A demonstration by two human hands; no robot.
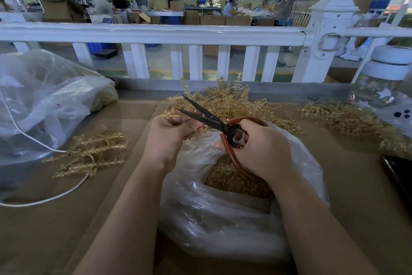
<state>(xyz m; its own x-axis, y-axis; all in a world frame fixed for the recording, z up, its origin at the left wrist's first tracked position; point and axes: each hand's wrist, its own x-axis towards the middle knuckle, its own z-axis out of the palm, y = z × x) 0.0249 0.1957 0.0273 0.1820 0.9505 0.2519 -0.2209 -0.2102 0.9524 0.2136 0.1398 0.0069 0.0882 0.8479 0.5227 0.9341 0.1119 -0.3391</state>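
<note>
My right hand (260,150) grips red-handled scissors (207,118) whose dark blades are spread apart and point up-left. My left hand (169,134) pinches a thin amber plastic sprue strip (170,115) with small parts along it, held between the blades' tips. Below both hands sits a clear plastic bag (223,214) holding a heap of small amber pieces (229,179). A pile of amber sprue branches (225,98) lies just behind the scissors.
More amber sprues lie at the left (89,154) and right (352,118) on the cardboard-covered table (55,219). A big clear bag (40,101) and white cable (44,199) sit left. A lidded jar (383,83) and dark phone (399,176) are right. A white railing (156,34) stands behind.
</note>
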